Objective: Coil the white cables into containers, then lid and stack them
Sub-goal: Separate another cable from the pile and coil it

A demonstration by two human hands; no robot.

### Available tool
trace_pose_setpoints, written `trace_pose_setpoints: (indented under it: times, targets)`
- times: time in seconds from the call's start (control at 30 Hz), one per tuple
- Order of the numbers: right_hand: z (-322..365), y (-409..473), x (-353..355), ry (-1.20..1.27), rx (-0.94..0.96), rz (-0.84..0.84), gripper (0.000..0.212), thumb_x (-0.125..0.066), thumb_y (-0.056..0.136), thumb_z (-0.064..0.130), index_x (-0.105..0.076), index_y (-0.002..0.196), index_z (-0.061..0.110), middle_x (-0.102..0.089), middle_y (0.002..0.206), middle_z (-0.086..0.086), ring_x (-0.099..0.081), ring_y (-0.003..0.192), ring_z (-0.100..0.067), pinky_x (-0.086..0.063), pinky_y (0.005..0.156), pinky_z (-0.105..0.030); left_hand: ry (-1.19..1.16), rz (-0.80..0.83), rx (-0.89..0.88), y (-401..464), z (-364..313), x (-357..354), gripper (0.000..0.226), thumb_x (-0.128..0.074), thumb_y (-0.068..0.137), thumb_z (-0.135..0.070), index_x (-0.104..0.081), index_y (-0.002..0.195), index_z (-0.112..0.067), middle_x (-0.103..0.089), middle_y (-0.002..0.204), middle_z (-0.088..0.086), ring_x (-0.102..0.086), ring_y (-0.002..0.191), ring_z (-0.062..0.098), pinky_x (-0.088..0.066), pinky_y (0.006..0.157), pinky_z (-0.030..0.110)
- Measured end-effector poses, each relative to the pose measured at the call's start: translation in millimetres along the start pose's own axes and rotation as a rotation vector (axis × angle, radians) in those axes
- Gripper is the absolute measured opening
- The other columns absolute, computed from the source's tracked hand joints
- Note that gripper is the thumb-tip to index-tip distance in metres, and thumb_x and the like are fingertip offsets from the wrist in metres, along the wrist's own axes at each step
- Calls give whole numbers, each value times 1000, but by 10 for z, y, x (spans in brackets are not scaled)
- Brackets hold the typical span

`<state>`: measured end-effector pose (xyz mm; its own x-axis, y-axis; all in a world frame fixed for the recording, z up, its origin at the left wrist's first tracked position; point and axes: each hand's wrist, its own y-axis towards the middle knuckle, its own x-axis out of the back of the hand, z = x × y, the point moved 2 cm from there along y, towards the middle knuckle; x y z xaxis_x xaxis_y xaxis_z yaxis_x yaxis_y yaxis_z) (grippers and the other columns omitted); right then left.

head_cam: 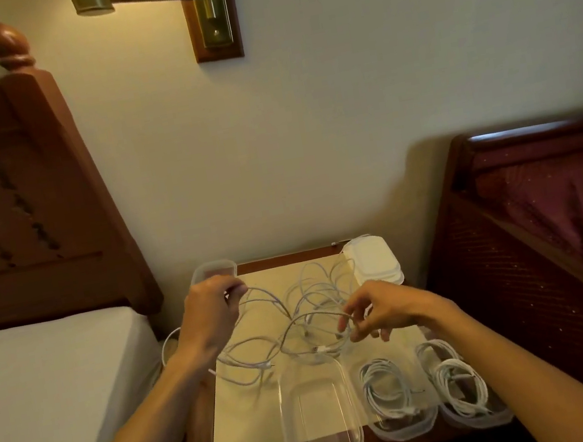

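A small bedside table stands between two beds. Behind the empty tub, loose cables sprawl; the left hand and right hand each pinch a strand, likely to separate one. Right of it, two tubs already hold coils. Which strand belongs to which cable is unclear.

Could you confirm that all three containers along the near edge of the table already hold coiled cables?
Not quite: the head view shows only two filled containers. The leftmost container is empty, while both hands hold loose cable.
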<state>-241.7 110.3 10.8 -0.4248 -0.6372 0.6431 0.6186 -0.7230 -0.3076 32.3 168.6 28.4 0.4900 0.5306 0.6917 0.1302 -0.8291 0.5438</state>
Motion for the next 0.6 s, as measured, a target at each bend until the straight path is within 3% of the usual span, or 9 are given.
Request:
trace_pose_setpoints:
  times: [0.07,0.2,0.27,0.33,0.43,0.47,0.53,0.6]
  targets:
    - [40,71,-16,63,31,-147,3,-73,86,15,-75,87,14,-69,73,-2,-58,54,-8,-53,54,-23,-20,-35,-3,155,-41,44,6,-70,86,-13,-76,84,-11,-73,78,0,-64,69,15,-51,66,31]
    - [179,171,136,436,121,-502,13,-66,91,14,-72,88,3,-62,63,-10,-56,52,-19,-53,50,-31,-70,-96,11,548,-206,225,10,-67,90,-17,-74,85,-13,-70,77,-1,-61,70,14,-42,66,26]
    - [266,206,293,489,174,-605,11,-63,93,9,-72,91,3,-61,61,-7,-54,54,-19,-52,51,-33,-82,-158,15,776,-313,354,10,-66,91,-21,-74,86,-15,-68,78,-2,-58,70,15,-41,66,27]
    - [332,244,417,315,153,-528,16,-60,90,5,-74,95,11,-63,59,-2,-51,52,-14,-48,50,-29,-75,-158,44,959,-370,438,9,-65,91,-23,-72,87,-19,-65,79,-4,-56,70,13,-37,66,26]
    - [374,272,411,145,7,-81,38,-53,83,0,-70,106,26,-68,63,-1,-49,47,-7,-46,50,-22,-79,12,90,994,-345,374,7,-65,91,-20,-71,88,-20,-62,80,-8,-54,73,5,-36,62,16]
    - [366,280,393,170,-21,-33,42,-50,82,-2,-68,107,27,-67,63,-2,-48,46,-7,-45,48,-20,-81,41,103,940,-312,330,7,-65,91,-18,-70,87,-20,-61,79,-9,-54,74,4,-35,61,13]
    - [304,349,344,264,-27,-173,35,-45,80,-2,-70,99,16,-63,61,-6,-45,46,-11,-39,45,-23,-84,65,138,763,-217,233,10,-66,90,-16,-70,81,-21,-62,75,-8,-59,74,10,-37,62,17]
    - [207,406,255,298,-21,-452,21,-50,82,6,-69,87,11,-64,68,-9,-51,56,-16,-42,50,-31,-96,80,175,560,-130,155,13,-67,90,-16,-70,78,-19,-63,68,-7,-61,66,14,-43,61,25]
